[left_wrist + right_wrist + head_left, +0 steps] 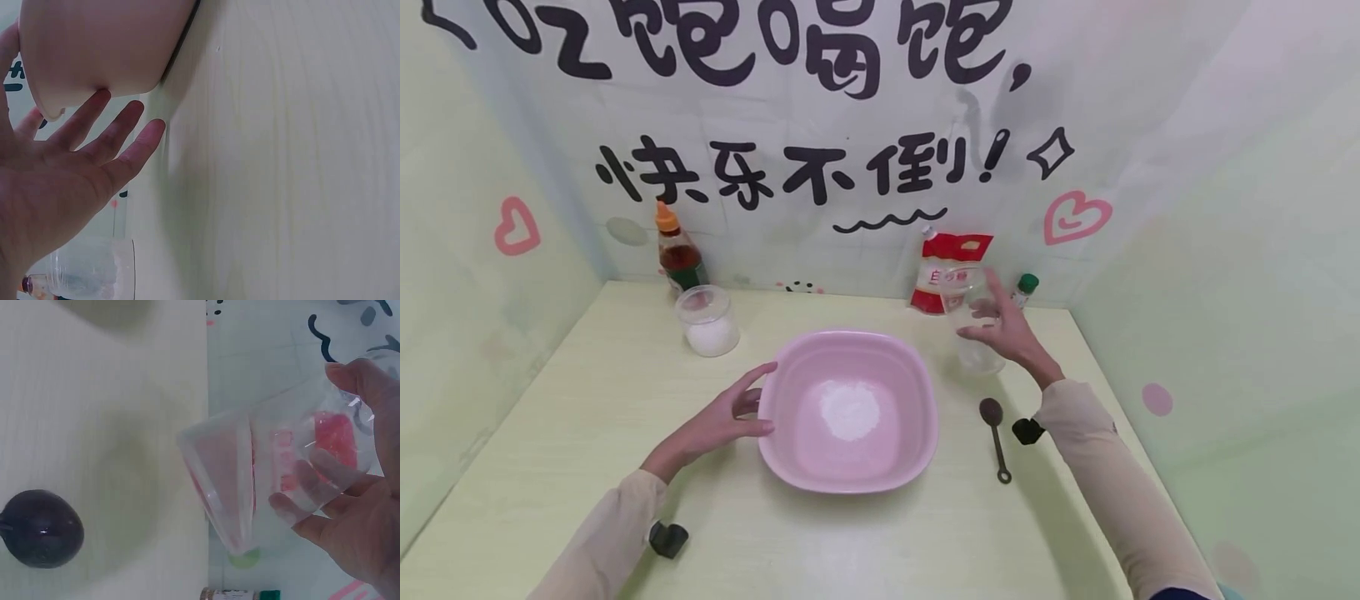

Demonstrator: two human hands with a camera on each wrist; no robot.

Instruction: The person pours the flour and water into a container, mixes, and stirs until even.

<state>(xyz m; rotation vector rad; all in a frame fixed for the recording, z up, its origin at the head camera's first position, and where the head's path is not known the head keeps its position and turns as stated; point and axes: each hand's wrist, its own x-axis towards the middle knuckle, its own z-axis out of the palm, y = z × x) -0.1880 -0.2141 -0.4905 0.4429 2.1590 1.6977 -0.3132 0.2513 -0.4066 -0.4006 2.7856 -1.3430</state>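
Observation:
A clear plastic cup (pixel 977 352) is held by my right hand (pixel 1006 329), with fingers and thumb curled around its upper part. In the right wrist view the cup (pixel 228 481) tilts, its base off the table. My left hand (pixel 718 421) is at the left side of a pink basin (pixel 850 479). Its fingers are spread and nearly straight, touching the basin's outer side in the left wrist view. Bare inside, the basin stands mid-table. A dark brown spoon (pixel 992 417) lies between the basin and my right forearm.
Back left, a sauce bottle (pixel 681 258) with an orange cap stands behind a clear jar (pixel 711 333) of white contents. A red and white pouch (pixel 928 300) and a small green-capped bottle (pixel 1024 287) stand at the back right. Printed cloth walls enclose the table.

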